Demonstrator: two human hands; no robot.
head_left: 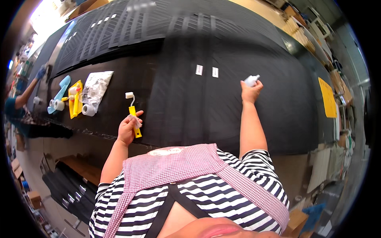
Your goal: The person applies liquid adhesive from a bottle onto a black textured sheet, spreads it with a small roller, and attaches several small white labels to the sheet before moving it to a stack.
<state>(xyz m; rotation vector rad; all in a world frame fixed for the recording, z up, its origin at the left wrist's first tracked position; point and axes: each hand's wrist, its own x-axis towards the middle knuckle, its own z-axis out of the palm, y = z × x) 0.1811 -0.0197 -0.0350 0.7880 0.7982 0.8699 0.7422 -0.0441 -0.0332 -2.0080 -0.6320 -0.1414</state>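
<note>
Fingers: left hand grips yellow roller nr table edge, right hand grips white bottle mid-sheet.

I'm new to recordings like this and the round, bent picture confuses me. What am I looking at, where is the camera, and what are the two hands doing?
There is no machine here. The picture comes from a wide fisheye camera worn on a person's head, looking down, so straight edges curve and the person's striped shirt and checked apron fill the bottom. In front lies a large black work surface. The left hand grips a small paint roller with a yellow handle. The right hand, stretched forward, holds a small white object, too blurred to name. Two small white labels sit on the black sheet. Further left lie more rollers and a clear plastic bag. At the far left edge another person's arm is at work.
</note>
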